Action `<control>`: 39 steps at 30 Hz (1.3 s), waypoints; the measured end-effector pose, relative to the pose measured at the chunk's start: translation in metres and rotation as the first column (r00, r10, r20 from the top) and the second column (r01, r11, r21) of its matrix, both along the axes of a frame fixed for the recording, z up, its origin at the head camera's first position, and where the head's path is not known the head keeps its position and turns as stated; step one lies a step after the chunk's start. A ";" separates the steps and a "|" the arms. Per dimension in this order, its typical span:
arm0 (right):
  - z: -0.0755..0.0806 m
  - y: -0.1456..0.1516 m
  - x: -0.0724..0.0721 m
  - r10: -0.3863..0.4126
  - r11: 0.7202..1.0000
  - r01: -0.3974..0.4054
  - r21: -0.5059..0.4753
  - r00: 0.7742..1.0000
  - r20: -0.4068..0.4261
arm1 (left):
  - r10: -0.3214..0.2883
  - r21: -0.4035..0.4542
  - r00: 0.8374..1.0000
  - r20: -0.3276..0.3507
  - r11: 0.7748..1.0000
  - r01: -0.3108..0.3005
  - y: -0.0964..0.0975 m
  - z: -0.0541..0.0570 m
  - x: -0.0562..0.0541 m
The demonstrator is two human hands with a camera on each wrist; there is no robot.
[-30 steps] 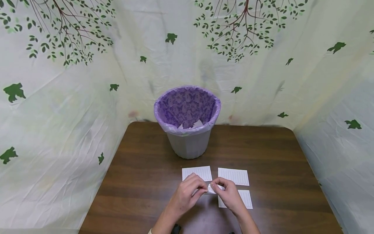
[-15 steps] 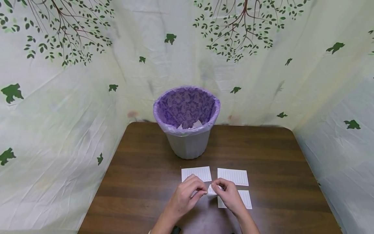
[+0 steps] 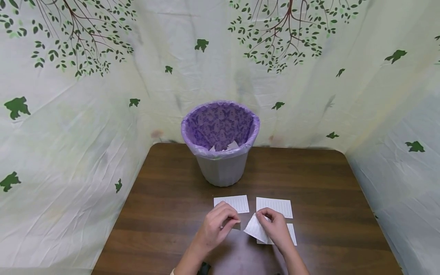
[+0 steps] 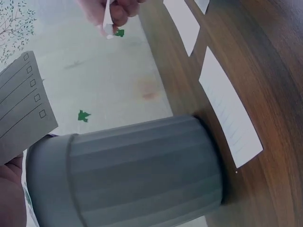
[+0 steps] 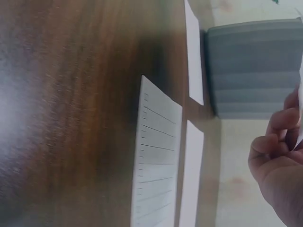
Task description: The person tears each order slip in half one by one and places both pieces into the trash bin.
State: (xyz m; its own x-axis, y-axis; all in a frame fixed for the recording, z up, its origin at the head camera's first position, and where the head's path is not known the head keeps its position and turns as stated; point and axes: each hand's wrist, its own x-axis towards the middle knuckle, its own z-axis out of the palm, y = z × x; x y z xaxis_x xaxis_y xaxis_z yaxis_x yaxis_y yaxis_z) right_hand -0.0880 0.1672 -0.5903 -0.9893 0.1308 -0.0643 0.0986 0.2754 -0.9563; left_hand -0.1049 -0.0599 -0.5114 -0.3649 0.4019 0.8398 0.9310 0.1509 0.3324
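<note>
Head view: the right hand [image 3: 277,230] pinched a wrinkled paper [image 3: 256,230] hanging near-left of its grip; the bin [image 3: 221,171] stood straight beyond the nearer left hand [image 3: 215,227]. Left wrist: that grip pinched a lined scrap [image 4: 24,105]. Right wrist: a card [image 5: 156,163] lay on the worktop [image 5: 78,165].
</note>
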 end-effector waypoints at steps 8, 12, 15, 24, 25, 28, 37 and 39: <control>0.022 0.000 -0.012 -0.028 0.999 0.029 -0.038 0.999 0.018 | 0.061 0.006 0.997 0.037 0.998 -0.062 -0.008 0.000 -0.005; 0.039 -0.001 -0.021 -0.013 0.998 0.012 -0.060 1.000 -0.021 | 0.078 0.026 0.996 0.043 0.997 -0.079 -0.012 0.007 -0.012; 0.052 -0.002 -0.026 -0.002 0.997 -0.003 -0.082 0.999 -0.054 | 0.092 0.038 0.995 0.049 0.995 -0.094 -0.016 0.013 -0.017; 0.088 -0.004 -0.039 0.029 0.997 -0.042 -0.072 0.985 -0.171 | 0.164 0.027 0.985 0.062 0.986 -0.166 -0.027 0.037 -0.032; 0.092 -0.005 -0.040 0.033 0.997 -0.046 -0.068 0.983 -0.182 | 0.169 0.030 0.984 0.062 0.985 -0.171 -0.028 0.040 -0.035; 0.103 -0.006 -0.045 0.045 0.996 -0.061 -0.067 0.975 -0.216 | 0.176 0.044 0.983 0.053 0.983 -0.178 -0.031 0.048 -0.041; 0.139 -0.008 -0.067 0.055 0.995 -0.079 -0.055 0.936 -0.346 | 0.204 0.092 0.978 0.035 0.974 -0.207 -0.033 0.081 -0.063; 0.146 -0.009 -0.072 0.057 0.995 -0.083 -0.054 0.925 -0.374 | 0.209 0.093 0.977 0.040 0.973 -0.212 -0.032 0.090 -0.068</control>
State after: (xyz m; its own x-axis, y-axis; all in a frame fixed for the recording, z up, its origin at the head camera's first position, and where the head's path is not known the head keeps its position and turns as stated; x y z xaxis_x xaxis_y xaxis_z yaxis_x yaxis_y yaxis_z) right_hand -0.1600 0.1579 -0.4440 -0.9502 0.0686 0.3039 -0.2851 0.2022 -0.9369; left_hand -0.1727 -0.0915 -0.4214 -0.4582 0.2313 0.8582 0.8711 0.3085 0.3820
